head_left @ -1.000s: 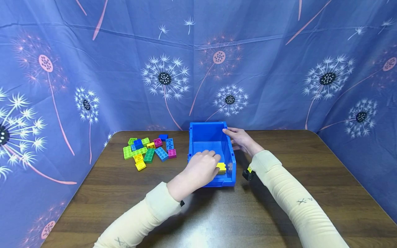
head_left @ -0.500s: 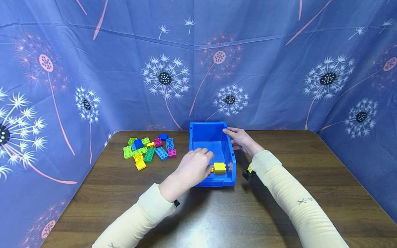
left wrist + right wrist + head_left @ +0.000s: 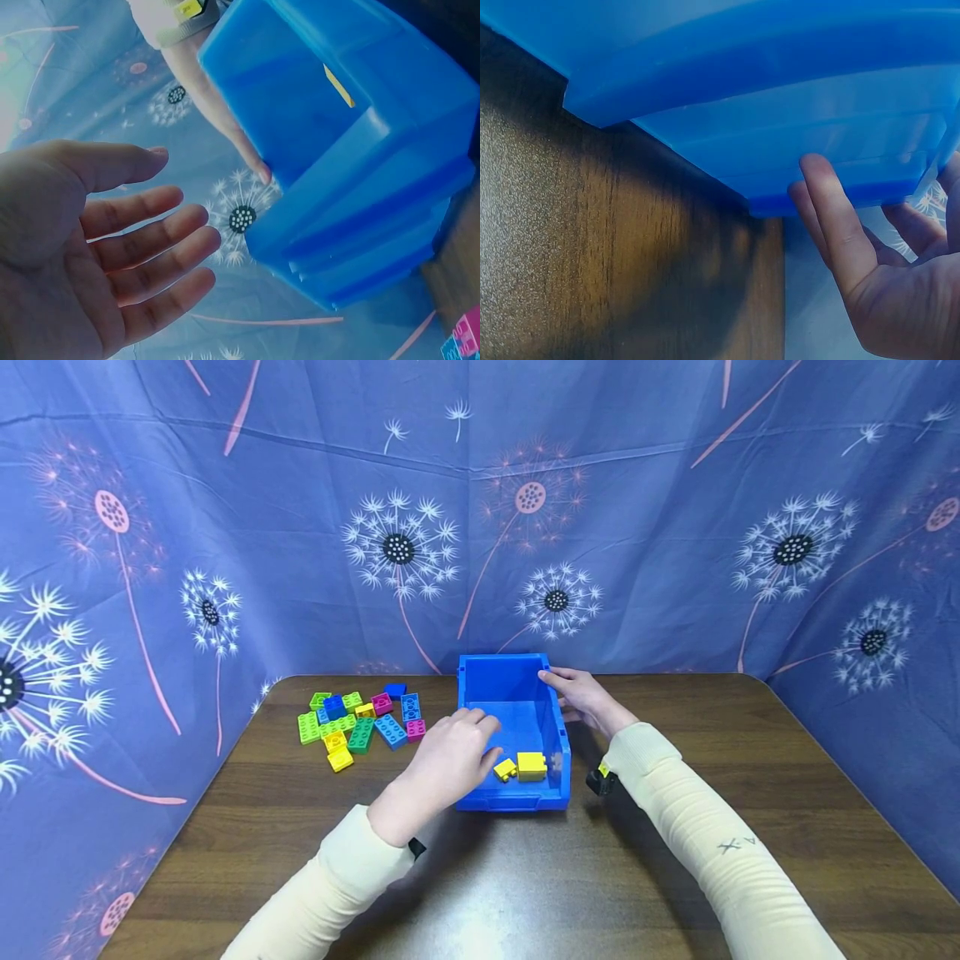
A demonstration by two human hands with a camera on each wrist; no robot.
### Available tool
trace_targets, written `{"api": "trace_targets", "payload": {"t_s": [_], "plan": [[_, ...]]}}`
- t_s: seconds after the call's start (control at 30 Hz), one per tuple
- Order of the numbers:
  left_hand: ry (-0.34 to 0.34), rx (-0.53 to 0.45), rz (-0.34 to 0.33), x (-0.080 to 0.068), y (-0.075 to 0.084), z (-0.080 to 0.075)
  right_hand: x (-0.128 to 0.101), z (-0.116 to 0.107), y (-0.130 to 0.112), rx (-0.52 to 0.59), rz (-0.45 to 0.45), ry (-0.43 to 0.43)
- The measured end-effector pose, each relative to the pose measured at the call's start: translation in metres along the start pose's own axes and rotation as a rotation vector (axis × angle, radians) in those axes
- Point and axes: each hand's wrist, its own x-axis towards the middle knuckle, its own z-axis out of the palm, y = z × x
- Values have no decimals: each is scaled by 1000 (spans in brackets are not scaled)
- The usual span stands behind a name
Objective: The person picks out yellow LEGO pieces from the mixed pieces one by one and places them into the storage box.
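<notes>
With your left hand [image 3: 442,764] empty, fingers relaxed, over the near-left rim of the blue bin [image 3: 513,802], you're between picks: two yellow bricks [image 3: 522,767] sit in the bin's front. Your right hand [image 3: 581,697] steadies the far right wall, fingers against it. Next move, I'd judge, is a leftward reach to the loose brick pile [image 3: 360,722]; nothing on the table [image 3: 675,860] blocks it.

Left hand [image 3: 448,760] empty, fingers [image 3: 161,244] relaxed, right hand [image 3: 581,696] extended forward
</notes>
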Motion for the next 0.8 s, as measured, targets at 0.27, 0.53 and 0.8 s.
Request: {"api": "trace_targets", "payload": {"t_s": [0.27,0.53,0.8], "plan": [[28,-7,-54,-4,-10,-2,2,1,0,-14,14,10],[50,-34,-124,-11,-23,-7,1,1,1,-14,30,16],[85,-68,-220,-15,-39,-13,0,1,1,-32,23,24]]}}
